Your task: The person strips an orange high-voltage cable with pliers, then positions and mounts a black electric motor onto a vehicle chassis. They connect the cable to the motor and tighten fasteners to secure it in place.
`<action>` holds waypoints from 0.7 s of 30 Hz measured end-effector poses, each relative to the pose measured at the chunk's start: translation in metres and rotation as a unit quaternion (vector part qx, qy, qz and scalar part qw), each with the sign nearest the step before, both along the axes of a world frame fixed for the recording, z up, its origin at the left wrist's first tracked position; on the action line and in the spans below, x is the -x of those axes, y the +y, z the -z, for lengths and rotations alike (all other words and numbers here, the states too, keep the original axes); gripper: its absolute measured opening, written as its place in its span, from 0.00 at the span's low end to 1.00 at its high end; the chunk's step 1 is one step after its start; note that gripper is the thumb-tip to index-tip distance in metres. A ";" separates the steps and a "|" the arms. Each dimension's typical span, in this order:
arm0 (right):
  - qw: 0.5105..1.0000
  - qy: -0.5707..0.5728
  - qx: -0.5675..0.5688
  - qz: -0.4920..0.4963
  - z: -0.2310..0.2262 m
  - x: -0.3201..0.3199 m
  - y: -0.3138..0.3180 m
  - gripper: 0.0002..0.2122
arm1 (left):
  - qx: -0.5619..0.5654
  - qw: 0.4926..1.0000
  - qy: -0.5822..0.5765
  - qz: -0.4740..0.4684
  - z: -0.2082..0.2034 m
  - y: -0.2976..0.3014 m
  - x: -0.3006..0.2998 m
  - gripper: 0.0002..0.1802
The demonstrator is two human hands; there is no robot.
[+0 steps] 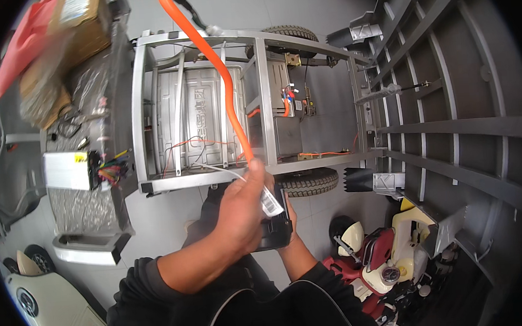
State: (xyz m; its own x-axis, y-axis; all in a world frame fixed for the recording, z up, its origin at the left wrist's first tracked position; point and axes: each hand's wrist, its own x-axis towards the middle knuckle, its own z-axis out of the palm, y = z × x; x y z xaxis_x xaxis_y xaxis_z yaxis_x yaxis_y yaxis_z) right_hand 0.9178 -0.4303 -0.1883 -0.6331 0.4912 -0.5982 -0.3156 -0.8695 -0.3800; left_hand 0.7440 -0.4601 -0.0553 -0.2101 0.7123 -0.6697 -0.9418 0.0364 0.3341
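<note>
A thick orange cable (226, 86) arcs up from my left hand (243, 208), which is closed round its lower end. The cable's far end has a black sleeve (188, 10) and hangs over the frame's far rail. A white barcode tag (270, 202) hangs by my left fingers, and a thin white strip sticks out to their left. My right hand (293, 218) grips a black boxy part (275, 231) just below; most of this hand is hidden behind the part. How cable and part meet is hidden by my left hand.
Beyond my hands lies a silver metal vehicle frame (214, 179) with tyres (308, 184), a metal case (200, 116) and loose wires. On the left, a plastic-wrapped bench (89, 211) holds a silver controller box (68, 170) and cardboard boxes (85, 30). A slatted metal panel (452, 128) rises at right; scooters (377, 264) stand below it.
</note>
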 end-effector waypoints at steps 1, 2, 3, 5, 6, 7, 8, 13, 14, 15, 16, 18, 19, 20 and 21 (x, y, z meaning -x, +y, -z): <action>1.000 -0.017 0.014 -0.020 0.004 -0.001 0.014 0.33 | 0.014 1.000 -0.006 0.003 0.009 0.015 -0.001 0.26; 0.999 0.002 0.035 -0.039 0.011 0.000 0.034 0.32 | -0.002 0.999 0.046 0.024 0.018 0.029 -0.003 0.25; 0.995 -0.064 0.021 -0.069 0.018 -0.001 0.051 0.33 | 0.013 0.995 0.084 0.053 0.027 0.042 -0.005 0.24; 0.980 -0.107 0.052 -0.161 0.029 -0.003 0.084 0.37 | 0.028 0.988 0.114 0.101 0.042 0.062 -0.005 0.22; 0.973 -0.110 0.015 -0.203 0.032 -0.001 0.098 0.38 | 0.036 0.982 0.146 0.116 0.049 0.073 -0.003 0.22; 0.966 -0.120 0.068 -0.217 0.033 0.002 0.116 0.38 | 0.017 0.978 0.161 0.130 0.055 0.083 0.001 0.21; 0.966 -0.113 0.017 -0.232 0.031 0.005 0.131 0.37 | 0.023 0.973 0.156 0.166 0.060 0.094 0.004 0.21; 0.943 -0.235 -0.049 -0.229 0.005 0.017 0.187 0.25 | -0.060 0.964 0.178 0.186 0.071 0.138 0.001 0.20; 0.939 -0.258 -0.043 -0.225 0.006 0.023 0.195 0.21 | -0.071 0.965 0.180 0.178 0.071 0.144 0.000 0.21; 0.923 -0.293 -0.029 -0.248 0.008 0.029 0.201 0.17 | -0.090 0.950 0.225 0.195 0.075 0.151 0.003 0.22; 0.909 -0.343 -0.004 -0.236 0.011 0.036 0.204 0.14 | -0.095 0.936 0.249 0.232 0.077 0.157 0.004 0.24; 0.888 -0.375 -0.055 -0.260 0.010 0.045 0.212 0.11 | -0.106 0.907 0.325 0.245 0.077 0.164 0.009 0.26; 0.862 -0.384 -0.113 -0.312 0.008 0.049 0.216 0.12 | -0.110 0.893 0.361 0.245 0.076 0.168 0.010 0.26; 0.867 -0.366 -0.129 -0.313 0.004 0.055 0.220 0.12 | -0.112 0.877 0.398 0.245 0.075 0.171 0.012 0.26; 0.886 -0.366 -0.088 -0.271 -0.005 0.058 0.222 0.14 | -0.118 0.860 0.434 0.239 0.073 0.176 0.013 0.27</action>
State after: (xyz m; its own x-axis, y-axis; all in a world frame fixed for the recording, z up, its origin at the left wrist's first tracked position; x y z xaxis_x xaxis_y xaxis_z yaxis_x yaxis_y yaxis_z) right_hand 0.8595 -0.2079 -0.1834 -0.2778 0.3600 -0.8906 0.5173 -0.7251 -0.4545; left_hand 0.7311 -0.2846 -0.1286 -0.2030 0.9509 -0.2335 -0.2292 0.1857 0.9555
